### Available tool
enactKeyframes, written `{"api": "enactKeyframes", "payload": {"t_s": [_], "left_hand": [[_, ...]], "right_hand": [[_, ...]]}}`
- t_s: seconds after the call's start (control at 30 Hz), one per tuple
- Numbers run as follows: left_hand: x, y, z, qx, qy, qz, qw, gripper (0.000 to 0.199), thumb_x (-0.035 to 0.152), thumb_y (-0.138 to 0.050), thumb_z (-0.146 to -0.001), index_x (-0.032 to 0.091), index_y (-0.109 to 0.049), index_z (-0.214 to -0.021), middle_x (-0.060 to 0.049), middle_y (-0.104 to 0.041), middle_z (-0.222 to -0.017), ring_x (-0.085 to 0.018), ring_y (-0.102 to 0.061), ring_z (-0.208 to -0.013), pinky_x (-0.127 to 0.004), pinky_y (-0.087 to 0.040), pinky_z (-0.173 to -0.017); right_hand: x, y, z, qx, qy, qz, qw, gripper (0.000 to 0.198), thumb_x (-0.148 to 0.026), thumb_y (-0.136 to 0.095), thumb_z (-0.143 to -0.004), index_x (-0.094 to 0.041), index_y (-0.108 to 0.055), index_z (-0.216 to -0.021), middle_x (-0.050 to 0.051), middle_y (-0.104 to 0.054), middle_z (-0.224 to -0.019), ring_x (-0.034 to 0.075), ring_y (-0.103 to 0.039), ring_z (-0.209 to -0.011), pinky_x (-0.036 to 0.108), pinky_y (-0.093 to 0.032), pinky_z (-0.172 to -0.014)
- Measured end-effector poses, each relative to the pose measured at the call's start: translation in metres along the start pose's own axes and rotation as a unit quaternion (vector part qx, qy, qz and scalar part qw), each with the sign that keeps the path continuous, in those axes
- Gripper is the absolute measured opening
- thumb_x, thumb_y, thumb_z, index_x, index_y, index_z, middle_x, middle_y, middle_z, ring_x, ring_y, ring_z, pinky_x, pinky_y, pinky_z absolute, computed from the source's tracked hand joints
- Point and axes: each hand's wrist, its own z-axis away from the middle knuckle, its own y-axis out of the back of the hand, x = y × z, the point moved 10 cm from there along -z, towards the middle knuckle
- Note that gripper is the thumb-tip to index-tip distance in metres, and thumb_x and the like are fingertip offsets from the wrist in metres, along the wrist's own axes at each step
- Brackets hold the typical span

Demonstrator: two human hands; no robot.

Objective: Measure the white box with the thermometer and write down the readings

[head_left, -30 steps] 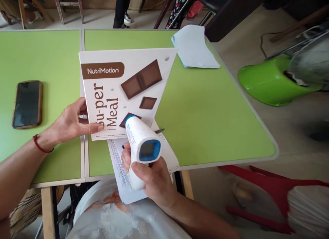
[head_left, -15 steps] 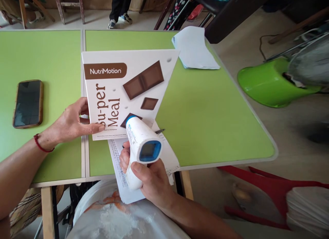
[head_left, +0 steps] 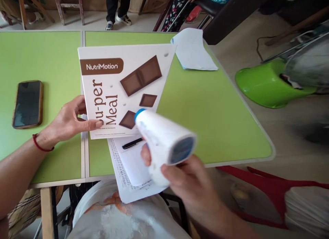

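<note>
A white NutriMotion box (head_left: 100,90) with brown chocolate pieces printed on it stands tilted up over the green table. My left hand (head_left: 73,119) grips its lower left edge, thumb on the front and fingers behind. In my right hand (head_left: 185,174) is a white and blue infrared thermometer (head_left: 164,139), its blue nose overlapping the box's lower right part and its dark screen facing me; it is slightly blurred. Below the box lie written papers (head_left: 136,170) with a black pen (head_left: 132,143) on top, partly hidden by the box and thermometer.
A smartphone (head_left: 27,103) lies on the green table (head_left: 205,122) at the left. Folded white paper (head_left: 194,49) rests near the far right edge. A green bin (head_left: 262,83) and a red chair (head_left: 257,184) are to the right. People's legs (head_left: 117,9) show beyond the table.
My right hand has moved the thermometer rightward and turned it, exposing the black pen on the papers. The box has shifted slightly left and up in my left hand.
</note>
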Motion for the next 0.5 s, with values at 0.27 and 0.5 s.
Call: {"api": "enactKeyframes", "payload": {"t_s": [0.27, 0.5], "left_hand": [[0.006, 0.031, -0.003, 0.119, -0.073, -0.082, 0.987, 0.066, 0.051, -0.083, -0.069, 0.018, -0.056, -0.119, -0.007, -0.065, -0.122, -0.032, -0.062, -0.114, -0.045, -0.059, -0.089], [-0.001, 0.040, -0.016, 0.169, -0.106, -0.172, 0.965, 0.082, 0.057, -0.077, -0.072, 0.017, -0.041, -0.135, -0.008, -0.056, -0.134, -0.031, -0.059, -0.118, -0.039, -0.061, -0.086]], "right_hand": [[-0.044, 0.116, -0.072, 0.167, 0.129, 0.408, 0.888, 0.055, -0.042, -0.076, -0.070, -0.019, -0.063, -0.119, 0.011, -0.071, -0.108, 0.023, -0.066, -0.095, 0.040, -0.053, -0.084], [-0.014, 0.140, -0.122, 0.145, 0.135, 0.512, 0.836, 0.041, -0.040, -0.080, -0.066, -0.022, -0.064, -0.099, 0.010, -0.071, -0.098, 0.030, -0.066, -0.090, 0.049, -0.054, -0.080]]}}
